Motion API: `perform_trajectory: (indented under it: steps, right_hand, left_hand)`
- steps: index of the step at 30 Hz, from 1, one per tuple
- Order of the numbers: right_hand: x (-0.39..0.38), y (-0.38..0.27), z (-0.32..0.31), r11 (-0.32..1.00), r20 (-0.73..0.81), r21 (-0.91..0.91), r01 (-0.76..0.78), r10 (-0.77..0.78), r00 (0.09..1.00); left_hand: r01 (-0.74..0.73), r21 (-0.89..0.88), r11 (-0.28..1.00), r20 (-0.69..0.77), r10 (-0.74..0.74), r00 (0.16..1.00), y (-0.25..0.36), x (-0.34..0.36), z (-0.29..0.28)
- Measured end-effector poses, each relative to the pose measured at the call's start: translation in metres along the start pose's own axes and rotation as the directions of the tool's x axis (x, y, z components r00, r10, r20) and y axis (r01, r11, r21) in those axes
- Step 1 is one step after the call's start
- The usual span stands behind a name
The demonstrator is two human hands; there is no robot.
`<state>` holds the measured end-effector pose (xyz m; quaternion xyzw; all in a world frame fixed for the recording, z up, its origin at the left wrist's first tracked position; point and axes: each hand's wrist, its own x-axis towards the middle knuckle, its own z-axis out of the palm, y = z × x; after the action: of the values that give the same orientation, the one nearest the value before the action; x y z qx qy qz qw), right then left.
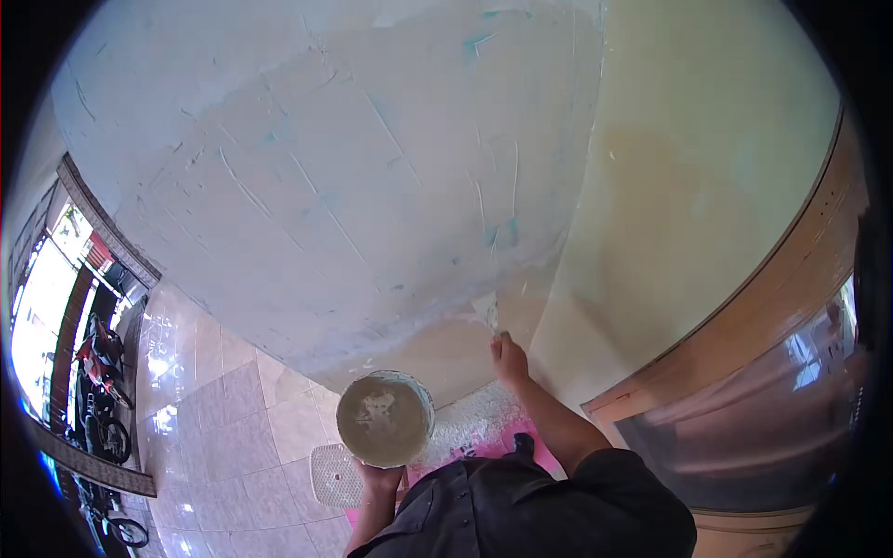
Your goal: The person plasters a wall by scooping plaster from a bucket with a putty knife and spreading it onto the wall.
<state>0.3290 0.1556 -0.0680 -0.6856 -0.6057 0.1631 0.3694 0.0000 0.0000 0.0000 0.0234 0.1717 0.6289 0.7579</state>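
Observation:
My left hand (379, 476) supports a round bucket (431, 409) from beneath at the lower middle, its fingers mostly hidden under the base. Inside the bucket lies pale, greyish putty (379, 418), with a lighter lump in it. My right hand (509, 359) is closed round the handle of a putty knife (490, 312), whose blade meets the low part of the wall near the corner. Wet-looking grey-white putty (372, 186) covers much of this wall, with raised ridges and a few bluish-green patches. Below it runs a bare beige strip (442, 349).
A yellowish side wall (688, 205) meets the coated wall at right, beside a wooden frame (744, 325) with a dark, glossy panel. A white perforated plastic stool (333, 476) and a pink, putty-spattered sheet (549, 456) lie below. Motorbikes (100, 358) stand beyond the tiled floor (223, 418).

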Motion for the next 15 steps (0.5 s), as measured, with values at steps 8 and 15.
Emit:
perform_trajectory:
  steps: [8, 15]
  right_hand:
    - [0.021, -0.067, -0.005, 0.992, -0.044, -0.094, -0.085, 0.082, 0.996]
    - [-0.011, -0.005, 0.01, 0.996, -0.188, 0.035, -0.084, 0.089, 0.978]
  left_hand:
    - [-0.066, 0.181, 0.981, 0.096, 0.049, 0.994, 0.031, -0.014, -0.008]
    - [0.009, -0.065, 0.998, -0.033, -0.011, 0.999, 0.049, -0.019, -0.017]
